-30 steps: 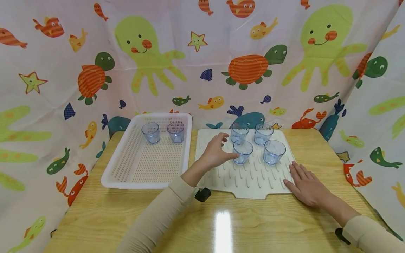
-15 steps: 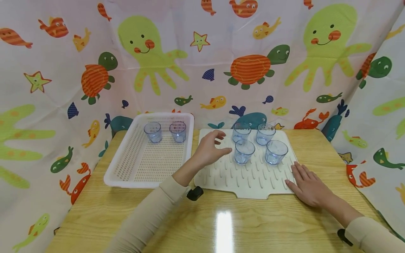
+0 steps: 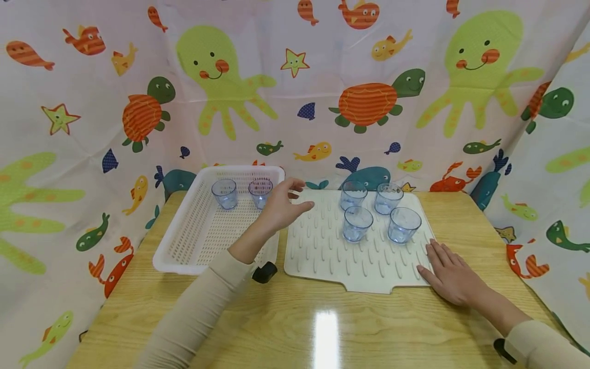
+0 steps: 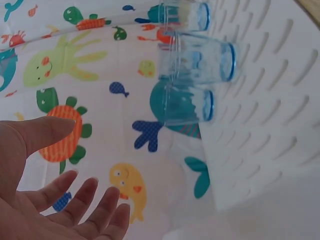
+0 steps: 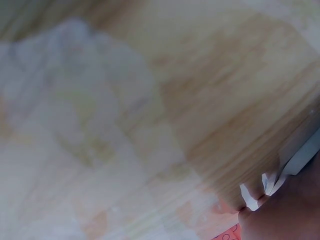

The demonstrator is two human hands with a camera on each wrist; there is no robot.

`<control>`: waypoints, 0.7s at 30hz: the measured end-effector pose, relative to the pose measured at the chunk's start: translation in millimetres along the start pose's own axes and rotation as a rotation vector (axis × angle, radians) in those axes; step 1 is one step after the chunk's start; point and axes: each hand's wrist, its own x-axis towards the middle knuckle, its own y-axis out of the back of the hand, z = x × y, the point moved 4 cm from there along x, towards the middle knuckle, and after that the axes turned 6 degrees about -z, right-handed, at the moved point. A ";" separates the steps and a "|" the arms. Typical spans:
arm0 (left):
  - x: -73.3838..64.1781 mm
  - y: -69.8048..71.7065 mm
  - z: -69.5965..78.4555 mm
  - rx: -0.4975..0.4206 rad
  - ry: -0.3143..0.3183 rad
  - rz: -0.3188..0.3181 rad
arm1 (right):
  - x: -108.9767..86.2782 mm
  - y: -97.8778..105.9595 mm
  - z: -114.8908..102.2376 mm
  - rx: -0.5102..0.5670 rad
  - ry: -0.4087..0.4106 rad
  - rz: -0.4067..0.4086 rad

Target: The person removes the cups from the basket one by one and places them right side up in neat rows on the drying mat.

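Observation:
My left hand (image 3: 279, 206), with nothing in it, hovers at the right side of the white basket (image 3: 172, 225), fingers loosely bent and thumb apart. Just behind it stands a clear blue cup (image 3: 259, 190), partly covered by the hand, and another blue cup (image 3: 224, 195) stands to its left in the basket. Several matching cups are grouped on the white draining board (image 3: 318, 256), among them a front left cup (image 3: 357, 224) and a front right cup (image 3: 403, 226). My right hand (image 3: 454, 277) lies flat at the board's right edge, fingertips touching it.
Two more cups stand at the back of the board, a left one (image 3: 353, 195) and a right one (image 3: 388, 199). A wooden table (image 3: 276, 328) carries everything. Behind and beside it hangs a curtain (image 3: 304, 77) printed with sea animals.
My left hand has moved left from beside the front left cup on the board to the basket's right side. The right hand and the cups have stayed in place.

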 end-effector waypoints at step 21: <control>2.9 54.0 -31.1 -0.014 0.130 0.100 | 1.2 -2.1 -0.6 0.009 -0.010 0.001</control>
